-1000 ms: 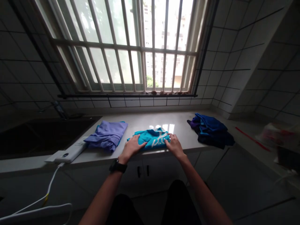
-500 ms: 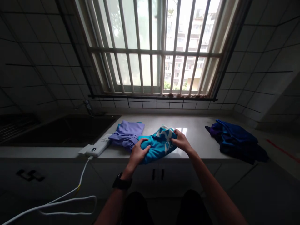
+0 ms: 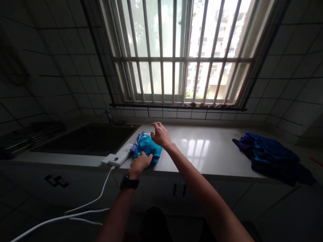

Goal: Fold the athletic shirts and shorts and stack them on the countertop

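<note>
Under our left hand (image 3: pixel 139 165) we see matt, wrinkled cloth (image 3: pixel 148 145); left of the hand, a smooth plastic box (image 3: pixel 121 156); right, a smooth, glossy countertop (image 3: pixel 214 148).

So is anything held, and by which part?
Can't tell: the left hand lies on the near side of the turquoise cloth, grip unclear. The right hand, by the cloth's far edge, shows no cloth in its fingers.

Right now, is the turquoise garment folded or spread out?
Folded: the turquoise garment lies as a compact, layered bundle partly over the purple garment, with the left hand on its near side. Fold count: cannot tell.
</note>
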